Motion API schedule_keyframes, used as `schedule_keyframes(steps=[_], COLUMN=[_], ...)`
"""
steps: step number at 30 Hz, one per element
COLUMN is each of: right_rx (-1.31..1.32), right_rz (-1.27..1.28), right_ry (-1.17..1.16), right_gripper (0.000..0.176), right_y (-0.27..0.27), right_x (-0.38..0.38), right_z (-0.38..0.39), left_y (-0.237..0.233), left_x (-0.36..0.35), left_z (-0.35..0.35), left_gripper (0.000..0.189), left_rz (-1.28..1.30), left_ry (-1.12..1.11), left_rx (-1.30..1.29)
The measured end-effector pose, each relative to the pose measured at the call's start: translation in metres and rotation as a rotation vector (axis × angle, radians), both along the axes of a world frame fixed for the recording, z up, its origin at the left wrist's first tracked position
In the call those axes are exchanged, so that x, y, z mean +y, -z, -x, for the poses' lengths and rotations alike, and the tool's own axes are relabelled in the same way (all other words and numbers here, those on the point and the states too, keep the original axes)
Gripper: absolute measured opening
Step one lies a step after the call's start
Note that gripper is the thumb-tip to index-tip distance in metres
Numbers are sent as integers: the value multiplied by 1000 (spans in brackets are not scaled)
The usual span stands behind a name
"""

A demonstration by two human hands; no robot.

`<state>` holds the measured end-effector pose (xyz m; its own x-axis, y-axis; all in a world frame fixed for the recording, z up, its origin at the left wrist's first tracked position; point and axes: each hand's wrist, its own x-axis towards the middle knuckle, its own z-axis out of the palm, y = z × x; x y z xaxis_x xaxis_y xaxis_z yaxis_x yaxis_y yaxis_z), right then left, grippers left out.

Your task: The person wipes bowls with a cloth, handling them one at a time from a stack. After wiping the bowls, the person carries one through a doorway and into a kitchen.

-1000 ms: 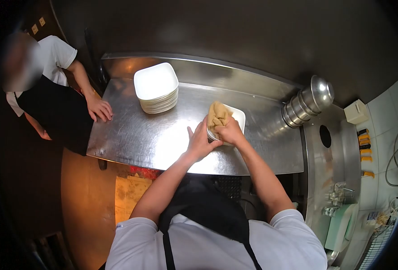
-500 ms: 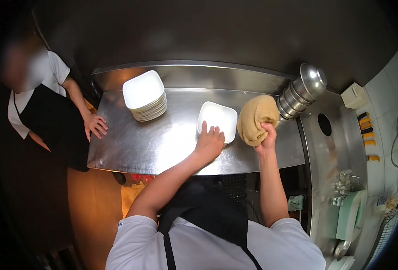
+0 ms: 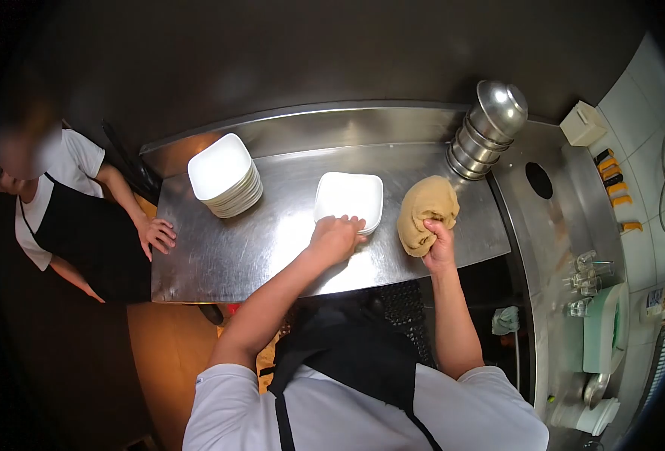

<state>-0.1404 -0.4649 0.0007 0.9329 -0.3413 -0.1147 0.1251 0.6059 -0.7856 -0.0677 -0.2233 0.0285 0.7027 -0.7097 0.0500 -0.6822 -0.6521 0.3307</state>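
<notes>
My left hand [image 3: 336,239] bends its fingers over the near rim of a white square dish [image 3: 349,194], the top one of a short stack on the steel counter. The thumb is hidden on the near side. To the right of that stack, my right hand [image 3: 439,242] is closed around a bunched tan cloth [image 3: 425,210], which bulges up beyond the fingers over the counter. Farther left stands a taller stack of similar white dishes [image 3: 223,173], leaning slightly.
Nested metal bowls [image 3: 483,135] stand at the back right of the steel counter [image 3: 287,169]. Left of it is another person with one hand [image 3: 156,234] on the counter's edge. Glasses [image 3: 586,282] and a pale green container [image 3: 603,331] sit on the right-hand worktop.
My left hand's fingers have drawn back from the dish's inside to its near rim and curled. The cloth, still in my right hand, is slightly farther from the bowls. The view has shifted.
</notes>
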Motion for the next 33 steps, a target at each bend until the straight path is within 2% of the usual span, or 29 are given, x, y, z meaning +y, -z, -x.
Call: schedule_keyframes(steps=[4, 10, 16, 22, 25, 33], right_rx=[-6, 8, 2, 31, 41, 49], right_rz=[10, 19, 26, 34, 48, 45], right_ry=[-8, -7, -6, -2, 11, 11], right_gripper=[51, 47, 45, 45, 47, 49], right_y=[-2, -13, -14, -11, -10, -10], right_x=[10, 19, 18, 18, 16, 14], right_z=[-6, -6, -8, -9, -9, -8], left_y=[6, 8, -7, 1, 3, -17], left_x=[-5, -10, -2, 2, 6, 27], left_z=[3, 5, -1, -6, -11, -26], left_gripper=[29, 25, 20, 17, 16, 17], left_rz=[70, 62, 44, 136, 63, 108], left_ry=[5, -18, 76, 164, 202, 140], left_rx=[-82, 38, 40, -49, -80, -29])
